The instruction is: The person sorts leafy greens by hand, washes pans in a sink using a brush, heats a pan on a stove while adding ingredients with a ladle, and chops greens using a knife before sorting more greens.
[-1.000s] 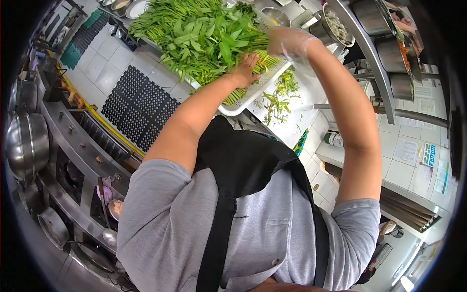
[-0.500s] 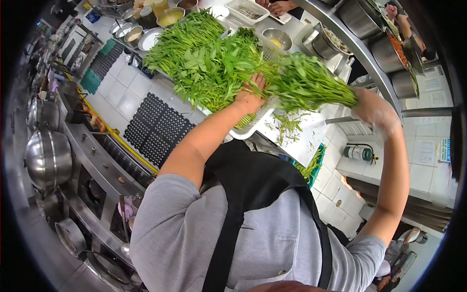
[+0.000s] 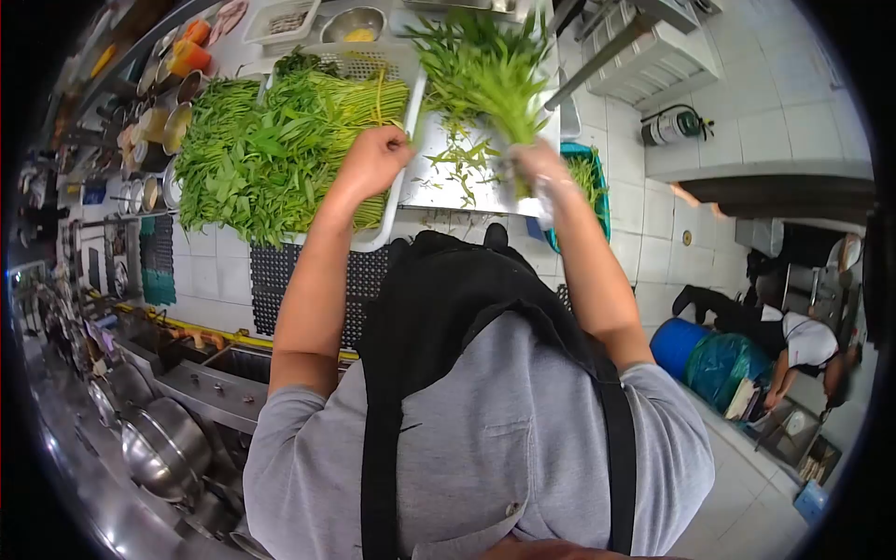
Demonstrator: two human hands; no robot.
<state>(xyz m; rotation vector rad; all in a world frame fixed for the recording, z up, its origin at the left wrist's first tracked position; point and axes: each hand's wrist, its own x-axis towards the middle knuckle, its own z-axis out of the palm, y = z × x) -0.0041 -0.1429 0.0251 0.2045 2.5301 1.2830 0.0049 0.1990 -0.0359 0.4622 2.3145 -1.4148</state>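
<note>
My right hand [image 3: 539,166], in a clear glove and blurred by motion, grips the stem ends of a leafy green bunch [image 3: 490,70], whose leaves point up over the steel table [image 3: 434,177]. Over the right rim of a white basket [image 3: 413,112], my left hand [image 3: 378,154] is closed, thumb and forefinger pinched; what it pinches, if anything, is too small to name. A large heap of greens [image 3: 280,149] fills much of the basket. Loose leaves [image 3: 462,159] lie on the table between my hands.
A teal basket [image 3: 602,201] with green stems stands below the table's right edge. Behind the heap are a metal bowl [image 3: 355,26] and a white tray [image 3: 280,23]. A fire extinguisher [image 3: 670,126] is at the right wall. Another person [image 3: 793,341] bends at far right.
The view has turned right. My right hand first reached to the heap, then drew the bunch out, and now holds it upright over the table. My left hand has lifted off the stems to the basket's rim.
</note>
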